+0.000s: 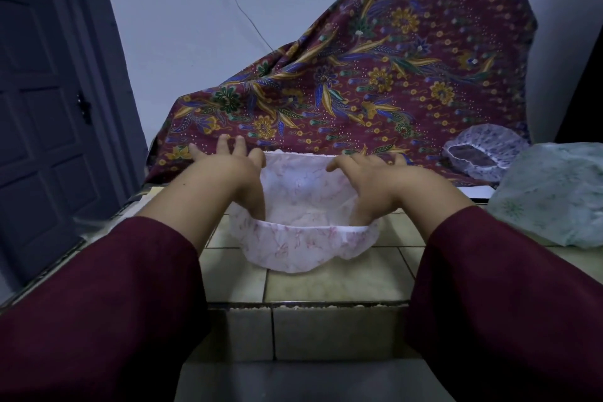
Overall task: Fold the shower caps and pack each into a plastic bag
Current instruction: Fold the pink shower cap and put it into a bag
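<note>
A pink-and-white marbled shower cap (303, 245) lies mouth-up on the tiled counter (326, 284) in front of me. Both my hands are in its opening and stretch the elastic rim apart. My left hand (228, 170) holds the left side, with its thumb side down inside the cap and its fingers spread over the far rim. My right hand (381, 179) does the same on the right side. A second shower cap (483, 153), white with a purple print, sits at the back right, its opening facing me.
A maroon batik cloth (375, 75) drapes over something tall behind the cap. A pale green-printed plastic bundle (554, 196) lies at the right edge of the counter. A dark panelled door (42, 108) stands to the left. The counter's front edge drops off below my forearms.
</note>
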